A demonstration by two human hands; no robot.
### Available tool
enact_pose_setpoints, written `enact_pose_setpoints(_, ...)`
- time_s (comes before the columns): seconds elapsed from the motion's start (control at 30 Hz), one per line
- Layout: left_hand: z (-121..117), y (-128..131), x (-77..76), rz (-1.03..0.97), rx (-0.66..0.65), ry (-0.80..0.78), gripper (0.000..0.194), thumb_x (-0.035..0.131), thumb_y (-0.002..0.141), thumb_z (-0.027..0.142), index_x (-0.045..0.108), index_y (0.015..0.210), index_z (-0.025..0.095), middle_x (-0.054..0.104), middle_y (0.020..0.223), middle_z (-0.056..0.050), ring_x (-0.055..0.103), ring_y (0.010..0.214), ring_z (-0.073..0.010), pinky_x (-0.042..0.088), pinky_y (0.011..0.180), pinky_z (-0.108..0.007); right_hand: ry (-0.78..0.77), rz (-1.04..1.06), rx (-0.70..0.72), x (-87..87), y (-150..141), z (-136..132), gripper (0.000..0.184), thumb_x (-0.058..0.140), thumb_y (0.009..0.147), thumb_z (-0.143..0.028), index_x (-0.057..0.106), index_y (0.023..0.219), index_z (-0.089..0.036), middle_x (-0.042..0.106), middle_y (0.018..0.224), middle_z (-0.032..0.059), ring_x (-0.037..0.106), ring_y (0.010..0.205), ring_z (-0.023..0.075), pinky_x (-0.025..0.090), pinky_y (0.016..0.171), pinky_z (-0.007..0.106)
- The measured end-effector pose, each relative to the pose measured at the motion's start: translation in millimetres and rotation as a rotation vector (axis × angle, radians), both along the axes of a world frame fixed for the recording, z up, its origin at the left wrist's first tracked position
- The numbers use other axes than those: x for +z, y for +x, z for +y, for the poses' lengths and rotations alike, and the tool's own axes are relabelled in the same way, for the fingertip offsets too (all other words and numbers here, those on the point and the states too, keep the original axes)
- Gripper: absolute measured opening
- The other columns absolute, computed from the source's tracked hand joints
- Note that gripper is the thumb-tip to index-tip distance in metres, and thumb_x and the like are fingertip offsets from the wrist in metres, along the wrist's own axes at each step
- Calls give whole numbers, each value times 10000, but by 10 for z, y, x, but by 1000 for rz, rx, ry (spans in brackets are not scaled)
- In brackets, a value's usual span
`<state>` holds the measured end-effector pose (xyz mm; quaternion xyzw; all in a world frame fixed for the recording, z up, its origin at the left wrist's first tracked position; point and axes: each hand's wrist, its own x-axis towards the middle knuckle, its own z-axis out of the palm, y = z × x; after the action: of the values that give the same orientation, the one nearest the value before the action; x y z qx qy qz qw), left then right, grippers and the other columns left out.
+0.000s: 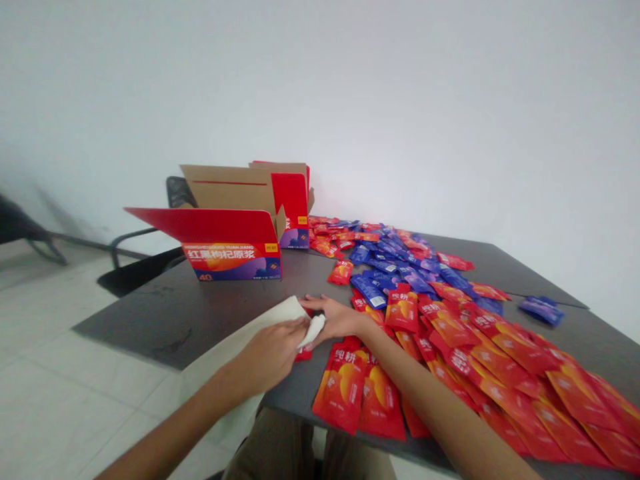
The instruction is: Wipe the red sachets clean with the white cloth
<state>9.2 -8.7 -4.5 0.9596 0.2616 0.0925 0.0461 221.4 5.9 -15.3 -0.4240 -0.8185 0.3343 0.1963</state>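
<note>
My left hand (277, 350) is closed on a white cloth (273, 317), which looks like a soft wipe or towel. A bunched end of it sticks out by my fingertips, and the rest trails over the table edge to the lower left. My right hand (335, 318) meets the left one, its fingers bent around a red pouch (303, 354) mostly covered by the hands and cloth. The cloth touches the pouch. Close to my right forearm lie more red pouches (340, 387) with an orange fruit print.
Two open cartons, a nearer one (235, 261) and a farther one (293, 200), stand at the back left of the dark table (165, 320). Blue pouches (400, 267) are heaped with red ones at the back. A black chair (145, 260) is beyond the left edge.
</note>
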Motion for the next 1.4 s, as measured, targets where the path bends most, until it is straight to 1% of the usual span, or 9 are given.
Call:
enact_pose_setpoints(0.17, 125, 2, 34, 9, 133, -21, 477, 385, 871, 82, 484, 1332, 155, 559, 1347, -137, 565, 1194, -246, 424, 1021, -382, 2, 7, -37, 2, -4, -10, 965, 813, 536, -531, 441, 1391, -282, 419, 1482, 77, 283, 1422, 309, 29, 1181, 509)
enact_pose_setpoints(0.37, 66, -12, -14, -35, 34, -11, 511, 404, 843, 62, 480, 1341, 147, 552, 1359, -120, 528, 1238, -212, 383, 1062, -336, -2, -3, -20, 23, -5, -21, 1009, 830, 510, -514, 419, 1403, -286, 388, 1499, 85, 252, 1432, 319, 34, 1175, 518)
enact_pose_setpoints(0.57, 390, -321, 2, -86, 252, -26, 410, 350, 936, 172, 536, 1301, 181, 646, 1230, -117, 621, 1100, -242, 437, 970, -377, -14, 22, -43, 49, -9, -60, 979, 824, 538, -505, 424, 1401, -272, 396, 1489, 107, 245, 1438, 302, 10, 1178, 523)
enact_pose_setpoints(0.8, 260, -604, -150, -217, 661, -1, 364, 327, 976, 301, 610, 1145, 147, 711, 1008, -142, 670, 932, -264, 457, 818, -354, -150, 112, -164, 170, -27, -127, 1015, 727, 646, -575, 294, 1464, -159, 278, 1543, 139, 298, 1422, 258, 215, 1176, 411)
enact_pose_setpoints(0.93, 260, -602, -120, -221, 638, -32, 347, 353, 974, 304, 619, 1144, 160, 711, 1035, -131, 666, 948, -260, 442, 822, -341, 124, -214, -101, 315, -352, -364, 1085, 732, 612, -608, 248, 1482, -178, 130, 1581, 139, 169, 1455, 331, 81, 1179, 537)
enact_pose_setpoints(1.03, 265, -599, -106, -237, 614, -44, 336, 360, 972, 280, 612, 1165, 173, 711, 1047, -122, 662, 964, -252, 432, 827, -330, 188, -487, -141, 353, -673, -499, 950, 615, 736, -601, 276, 1470, -102, 185, 1557, 211, 217, 1421, 410, 231, 1118, 596)
enact_pose_setpoints(1.17, 254, -611, -120, -259, 590, -53, 319, 374, 967, 263, 608, 1169, 185, 706, 1071, -111, 657, 978, -242, 421, 832, -316, 311, -769, -245, 329, -986, -527, 639, 442, 883, -352, 391, 1375, 53, 410, 1385, 361, 443, 1296, 418, 403, 1011, 543)
enact_pose_setpoints(1.3, 245, -616, -128, -277, 588, -63, 307, 377, 966, 277, 615, 1140, 192, 713, 1042, -106, 662, 959, -241, 424, 813, -311, 380, -884, -251, 344, -1104, -534, 544, 436, 854, -201, 431, 1333, 58, 502, 1274, 381, 580, 1154, 390, 516, 852, 462)
enact_pose_setpoints(1.4, 242, -614, -132, -285, 599, -56, 295, 382, 961, 270, 618, 1122, 197, 714, 1028, -107, 661, 957, -240, 425, 819, -314, 357, -840, -417, 405, -1064, -573, 473, 371, 866, -137, 461, 1313, -11, 447, 1368, 336, 671, 1000, 324, 532, 785, 410)
